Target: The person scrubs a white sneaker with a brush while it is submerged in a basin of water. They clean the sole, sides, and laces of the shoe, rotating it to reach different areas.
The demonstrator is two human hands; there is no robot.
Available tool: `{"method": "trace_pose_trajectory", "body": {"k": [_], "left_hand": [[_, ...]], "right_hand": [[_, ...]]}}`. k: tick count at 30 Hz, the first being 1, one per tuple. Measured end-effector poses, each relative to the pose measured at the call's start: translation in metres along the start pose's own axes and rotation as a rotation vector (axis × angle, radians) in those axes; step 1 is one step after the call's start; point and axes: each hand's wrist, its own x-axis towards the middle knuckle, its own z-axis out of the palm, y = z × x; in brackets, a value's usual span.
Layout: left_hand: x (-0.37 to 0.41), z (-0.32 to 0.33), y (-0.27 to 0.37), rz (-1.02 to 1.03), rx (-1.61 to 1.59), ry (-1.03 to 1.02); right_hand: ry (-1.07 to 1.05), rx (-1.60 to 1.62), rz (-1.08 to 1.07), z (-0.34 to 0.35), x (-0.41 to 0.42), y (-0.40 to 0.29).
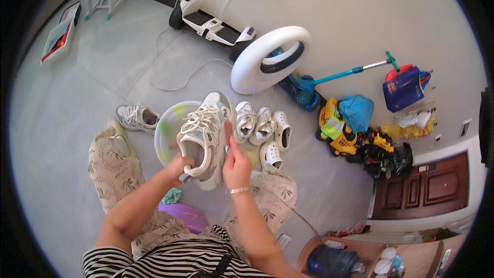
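My left hand (180, 168) grips the heel collar of a white and grey Fila sneaker (204, 127), whose toe points away from me. Along the sneaker's right side, my right hand (237, 168) is closed around a slim reddish-brown tool (228, 132). It may be a brush; my fingers hide its lower part. Under the sneaker stands a pale round plastic basin (161, 136) with coloured patches, partly covered from view. A similar grey-white sneaker (135, 117) rests on the floor left of the basin. Right of it are white sneakers (245, 121) and white clogs (283, 131).
A purple plastic stool (187, 216) and a teal cloth (171, 196) are below me. Beyond the shoes stand a white ring-shaped appliance (247, 73), a self-balancing scooter (212, 29), a blue kick scooter (307, 88) and toys (343, 139). A cable (170, 89) crosses the floor.
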Motion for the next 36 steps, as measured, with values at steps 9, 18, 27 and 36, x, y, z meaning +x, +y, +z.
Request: {"method": "trace_pose_trajectory", "body": {"k": [9,18,27,36], "left_hand": [[-0.032,0.014,0.02,0.144,0.178,0.097],[0.039,-0.062,-0.031,-0.096,0.035,0.227],[0.1,-0.064,-0.052,-0.188,0.207,0.475],[0.183,-0.076,-0.159,0.068,0.301,0.723]], "right_hand": [[-0.015,-0.031,0.0,0.015,0.062,0.025],[-0.097,0.388,0.215,0.049,-0.066,0.032],[-0.205,0.086,0.853,0.166,-0.06,0.175],[-0.071,0.395,1.025,0.225,-0.103,0.249]]}}
